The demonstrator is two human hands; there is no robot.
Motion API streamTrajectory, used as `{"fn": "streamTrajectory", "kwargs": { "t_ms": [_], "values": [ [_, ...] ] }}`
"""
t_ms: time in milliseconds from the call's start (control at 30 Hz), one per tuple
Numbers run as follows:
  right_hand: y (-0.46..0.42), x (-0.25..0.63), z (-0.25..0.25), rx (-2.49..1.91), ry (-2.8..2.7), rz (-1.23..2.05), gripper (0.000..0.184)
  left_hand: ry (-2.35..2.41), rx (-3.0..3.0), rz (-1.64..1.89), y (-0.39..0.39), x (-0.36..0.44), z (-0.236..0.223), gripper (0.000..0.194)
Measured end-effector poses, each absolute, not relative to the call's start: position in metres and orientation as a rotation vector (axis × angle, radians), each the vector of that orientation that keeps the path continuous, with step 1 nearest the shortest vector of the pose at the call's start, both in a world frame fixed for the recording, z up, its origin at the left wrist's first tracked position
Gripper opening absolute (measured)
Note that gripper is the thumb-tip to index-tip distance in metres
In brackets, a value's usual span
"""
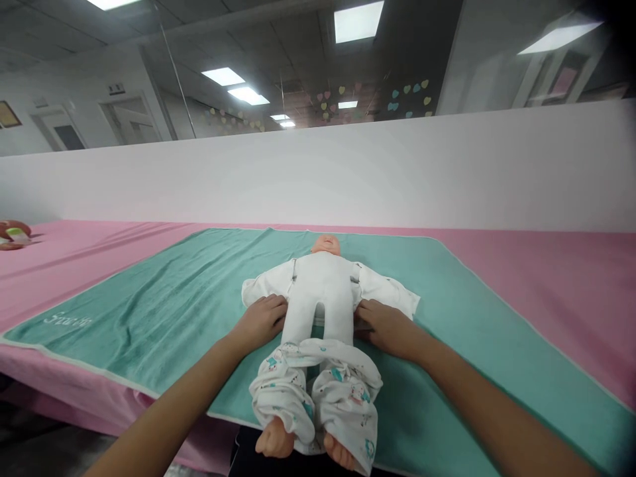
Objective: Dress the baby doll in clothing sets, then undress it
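A baby doll (322, 291) lies on its back on a teal towel (173, 305), head away from me, feet at the near edge. Its white body is bare above printed trousers (318, 384) bunched around the lower legs. An opened white top (382, 291) is spread under its torso. My left hand (261, 321) rests at the doll's left hip with fingers curled against the body. My right hand (385, 326) presses at the other hip, fingers curled on the edge of the white top.
The towel covers a pink padded table (546, 278) backed by a low white wall (397, 172). A small toy-like object (14, 235) lies at the far left of the table. Glass panels and ceiling lights are behind.
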State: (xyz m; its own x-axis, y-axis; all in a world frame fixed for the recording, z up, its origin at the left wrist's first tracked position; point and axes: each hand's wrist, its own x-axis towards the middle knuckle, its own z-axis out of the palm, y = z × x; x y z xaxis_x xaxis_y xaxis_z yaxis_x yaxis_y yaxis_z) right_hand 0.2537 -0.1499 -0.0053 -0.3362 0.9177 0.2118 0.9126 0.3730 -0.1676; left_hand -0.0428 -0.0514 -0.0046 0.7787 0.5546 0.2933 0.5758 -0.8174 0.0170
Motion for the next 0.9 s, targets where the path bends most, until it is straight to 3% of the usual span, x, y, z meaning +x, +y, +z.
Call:
{"fn": "streamTrajectory", "kwargs": {
  "t_ms": [267,500,633,900],
  "values": [
    [-0.150,0.250,-0.010,-1.643,-2.420,-0.103,0.014,-0.959,-2.916,-0.535,-0.049,-0.044,-0.005,0.023],
    [-0.158,0.257,0.008,-1.638,-2.271,0.353,0.014,-1.041,-3.105,-0.692,-0.049,-0.052,0.000,0.017],
    [-0.161,0.257,0.012,-1.619,-2.274,0.457,0.014,-1.066,-3.246,-0.762,-0.051,-0.056,0.004,0.014],
    [-0.157,0.255,0.008,-1.517,-2.259,0.467,0.015,-1.187,-3.230,-0.700,-0.053,-0.055,0.008,0.040]
  ]
}}
